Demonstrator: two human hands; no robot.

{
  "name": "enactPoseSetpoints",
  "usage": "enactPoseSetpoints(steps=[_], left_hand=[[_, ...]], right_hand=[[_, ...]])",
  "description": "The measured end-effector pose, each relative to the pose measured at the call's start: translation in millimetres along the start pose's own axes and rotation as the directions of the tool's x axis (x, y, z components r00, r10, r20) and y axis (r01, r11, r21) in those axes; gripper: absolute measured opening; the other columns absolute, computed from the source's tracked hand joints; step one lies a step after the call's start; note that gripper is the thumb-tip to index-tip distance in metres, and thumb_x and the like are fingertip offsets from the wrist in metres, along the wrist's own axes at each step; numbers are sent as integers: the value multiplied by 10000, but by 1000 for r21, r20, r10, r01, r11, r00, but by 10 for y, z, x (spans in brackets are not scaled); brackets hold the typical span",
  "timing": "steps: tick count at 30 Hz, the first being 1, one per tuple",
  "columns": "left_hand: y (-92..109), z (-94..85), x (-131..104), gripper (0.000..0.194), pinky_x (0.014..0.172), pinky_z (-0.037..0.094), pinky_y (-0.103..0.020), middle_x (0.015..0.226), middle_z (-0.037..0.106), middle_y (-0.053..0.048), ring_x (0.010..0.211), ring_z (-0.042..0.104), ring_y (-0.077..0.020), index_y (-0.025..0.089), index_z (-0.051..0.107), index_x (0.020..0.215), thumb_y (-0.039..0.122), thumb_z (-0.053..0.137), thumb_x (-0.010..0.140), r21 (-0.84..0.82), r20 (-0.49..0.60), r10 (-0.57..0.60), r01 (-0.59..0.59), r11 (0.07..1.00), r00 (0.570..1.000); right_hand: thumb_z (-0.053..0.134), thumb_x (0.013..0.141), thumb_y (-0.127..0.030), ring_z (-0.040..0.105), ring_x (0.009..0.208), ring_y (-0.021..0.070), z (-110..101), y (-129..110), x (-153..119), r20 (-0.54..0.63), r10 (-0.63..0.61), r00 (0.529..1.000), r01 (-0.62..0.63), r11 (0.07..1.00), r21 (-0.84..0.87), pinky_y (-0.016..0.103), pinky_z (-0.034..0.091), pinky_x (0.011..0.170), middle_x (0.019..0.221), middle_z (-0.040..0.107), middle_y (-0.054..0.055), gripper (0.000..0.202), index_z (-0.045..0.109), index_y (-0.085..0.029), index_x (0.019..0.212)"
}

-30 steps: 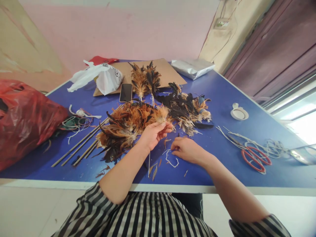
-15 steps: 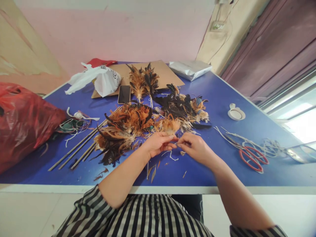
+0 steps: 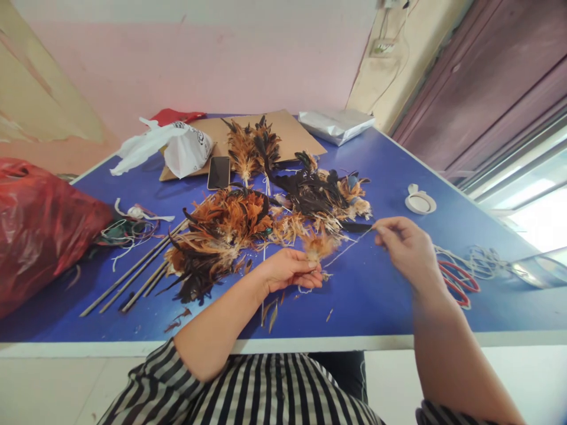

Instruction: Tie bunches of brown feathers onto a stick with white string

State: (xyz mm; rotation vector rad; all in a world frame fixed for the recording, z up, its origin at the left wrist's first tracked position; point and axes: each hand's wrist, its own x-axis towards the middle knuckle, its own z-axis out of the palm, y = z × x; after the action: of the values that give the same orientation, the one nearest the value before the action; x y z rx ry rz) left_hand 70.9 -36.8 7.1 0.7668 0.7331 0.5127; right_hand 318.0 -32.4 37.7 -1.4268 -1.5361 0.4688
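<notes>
My left hand (image 3: 296, 271) is closed on the base of a small bunch of orange-brown feathers (image 3: 318, 245), fluffy ends pointing up. From that bunch a thin white string (image 3: 348, 251) runs taut up to the right. My right hand (image 3: 405, 245) pinches the string's far end, well apart from my left. Behind my left hand lies a heap of orange and dark feathers (image 3: 230, 230), with a black feather pile (image 3: 310, 192) to its right. One long black feather (image 3: 355, 227) lies close to my right fingertips. Two tied feather bunches (image 3: 245, 150) rest farther back on cardboard.
Thin sticks (image 3: 133, 274) lie left of the feathers, near a red plastic bag (image 3: 44, 230). A phone (image 3: 219, 172), a white bag (image 3: 188, 150) and a silver packet (image 3: 336, 125) are farther back. On the right are a tape roll (image 3: 420, 202), red-handled scissors (image 3: 460, 277) and coiled string (image 3: 482, 262).
My right hand has moved away from my left, to the right and slightly up, drawing the string out straight. My left hand keeps its hold on the feather bunch.
</notes>
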Motion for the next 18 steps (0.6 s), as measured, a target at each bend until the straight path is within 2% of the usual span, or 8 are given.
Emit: enactPoseSetpoints(steps=[3,6,8,10,13,18], left_hand=[[2,7,-24,219,514,494,-196,652,670,-111,552,639,-149,65,663,729,265,691,645,169,39,-37,30,985,999],[61,-19,-37,216,476,477,-165,779,684,-129,529,627,-118,71,675,778,258,668,669,232,-70,120,-101,967,990],[117,-51,-40,185,481,476,-139,974,657,-136,564,627,-91,85,674,812,223,652,691,138,-139,229,-210,968,964],[164,-83,-41,144,508,486,-123,1104,606,-129,626,631,-78,94,667,835,173,616,726,-28,-151,249,-256,966,957],[191,-99,-42,120,559,501,-114,1130,590,-124,686,634,-75,79,653,821,97,546,770,-243,-120,217,-240,940,969],[158,-61,-39,147,582,494,-100,1042,623,-156,696,643,-82,35,626,826,62,483,801,-367,-50,162,-168,915,986]], right_hand=[[521,791,-336,472,480,99,-53,91,49,47,105,993,-114,940,321,228,373,461,600,558,-6,151,555,-193,824],[566,764,-346,511,512,98,-26,43,52,121,123,985,-165,877,451,220,395,459,690,608,12,153,530,-198,783],[588,748,-348,534,532,98,23,-46,46,165,127,978,-192,856,480,216,413,464,749,630,22,166,516,-200,771],[598,742,-353,553,543,96,95,-154,44,226,132,965,-230,837,496,216,432,473,783,639,30,182,508,-195,763],[599,743,-352,585,581,105,251,-310,49,321,107,941,-270,810,521,222,462,499,802,639,36,191,503,-187,764],[576,766,-332,616,639,116,553,-482,54,408,46,912,-293,769,568,238,495,547,811,640,36,177,491,-177,772]])
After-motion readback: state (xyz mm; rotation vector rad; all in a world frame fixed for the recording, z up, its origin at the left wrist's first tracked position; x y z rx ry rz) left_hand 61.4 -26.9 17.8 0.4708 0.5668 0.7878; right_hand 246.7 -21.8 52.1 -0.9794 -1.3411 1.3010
